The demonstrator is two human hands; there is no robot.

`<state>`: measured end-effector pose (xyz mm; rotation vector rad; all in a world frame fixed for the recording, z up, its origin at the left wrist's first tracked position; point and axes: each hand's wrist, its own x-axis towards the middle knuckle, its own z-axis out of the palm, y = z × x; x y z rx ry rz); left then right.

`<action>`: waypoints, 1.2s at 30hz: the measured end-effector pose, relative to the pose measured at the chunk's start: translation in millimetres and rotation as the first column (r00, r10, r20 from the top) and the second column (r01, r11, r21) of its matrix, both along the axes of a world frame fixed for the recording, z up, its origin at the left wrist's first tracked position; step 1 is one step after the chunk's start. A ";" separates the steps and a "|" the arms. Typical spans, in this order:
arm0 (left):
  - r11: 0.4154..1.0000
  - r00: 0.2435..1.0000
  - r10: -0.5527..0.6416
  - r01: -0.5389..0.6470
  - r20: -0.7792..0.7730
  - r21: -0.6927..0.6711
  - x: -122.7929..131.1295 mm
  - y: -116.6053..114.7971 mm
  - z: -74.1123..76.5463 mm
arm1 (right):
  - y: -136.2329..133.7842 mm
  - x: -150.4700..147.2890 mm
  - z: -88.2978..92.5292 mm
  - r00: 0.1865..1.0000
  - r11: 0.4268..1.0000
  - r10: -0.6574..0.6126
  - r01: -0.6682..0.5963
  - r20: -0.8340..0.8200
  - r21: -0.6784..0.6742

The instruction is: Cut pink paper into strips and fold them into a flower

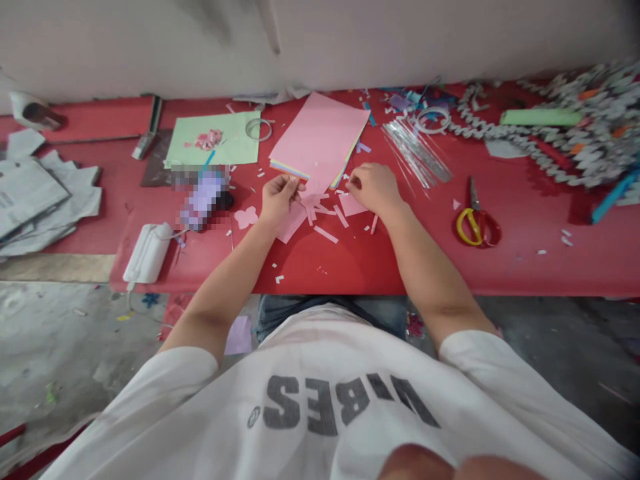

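My left hand (281,199) is closed in a pinch by the near left corner of a stack of coloured paper (320,133), pink sheet on top. What its fingertips hold is too small to make out. Across from it, my right hand (374,189) has its fingers curled together just above the table, near a pink paper piece (352,205); its grip is partly hidden. Between the hands lie loose pink paper strips (326,233) and another pink piece (291,227). A pink flower-shaped cutout (246,217) rests left of my left hand.
Scissors (471,227) with yellow and red handles lie to the right. Behind them are silvery strips (417,155) and a tape roll (433,121). A green sheet (175,141) holds pink scraps. A white device (147,253) sits front left, and folded-paper chains (595,133) pile up far right.
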<state>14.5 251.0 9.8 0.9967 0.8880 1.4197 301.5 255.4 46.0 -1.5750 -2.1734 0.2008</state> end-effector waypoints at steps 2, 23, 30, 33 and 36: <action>0.993 0.994 -0.113 0.112 0.015 0.019 1.2 -4.9 1.1 | -5.2 -12.1 1.8 0.991 0.994 0.033 -0.018 -0.130 0.110; 0.823 0.828 -0.554 0.560 -0.087 0.093 5.5 -20.9 7.3 | -31.0 -60.7 -17.9 0.810 0.950 0.247 -0.094 -0.532 0.298; 0.841 0.841 -0.537 0.540 -0.058 0.039 8.5 -25.9 16.6 | -36.0 -65.1 -15.7 0.841 0.983 0.125 -0.035 -0.526 0.178; 0.832 0.832 -0.550 0.553 -0.072 0.040 7.8 -27.0 17.6 | -36.5 -67.0 -17.0 0.833 0.984 0.106 -0.010 -0.543 0.176; 0.830 0.829 -0.550 0.555 -0.098 0.041 6.1 -26.8 17.1 | -36.9 -67.0 -17.1 0.842 0.986 0.089 -0.001 -0.532 0.164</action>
